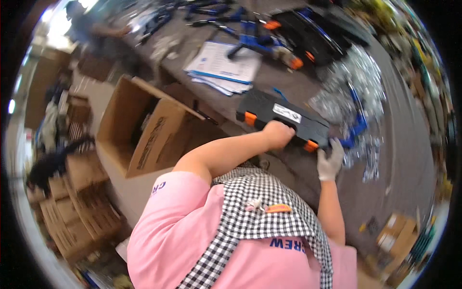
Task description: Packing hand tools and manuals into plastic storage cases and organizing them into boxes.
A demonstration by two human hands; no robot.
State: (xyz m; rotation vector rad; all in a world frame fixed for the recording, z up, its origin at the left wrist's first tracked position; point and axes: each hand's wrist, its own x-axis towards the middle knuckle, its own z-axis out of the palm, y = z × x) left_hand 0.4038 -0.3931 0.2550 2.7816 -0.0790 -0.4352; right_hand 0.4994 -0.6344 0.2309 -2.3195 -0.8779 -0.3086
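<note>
- Bare left hand is curled closed on the front edge of the rectangular black plastic case with orange latches, right of centre in the frame; a weak grip could let it slip.
- White-gloved right hand, partly open, holds nothing visible; contact with the case is unclear. Swinging wide, it could knock the bent blue tool beside it.
- Crinkled clear plastic bags, upper right, could snag a sliding case.
- An unfastened latch could let the lid open.

Left hand grips the black case, gloved right hand beside its right end, papers beyond!
</note>
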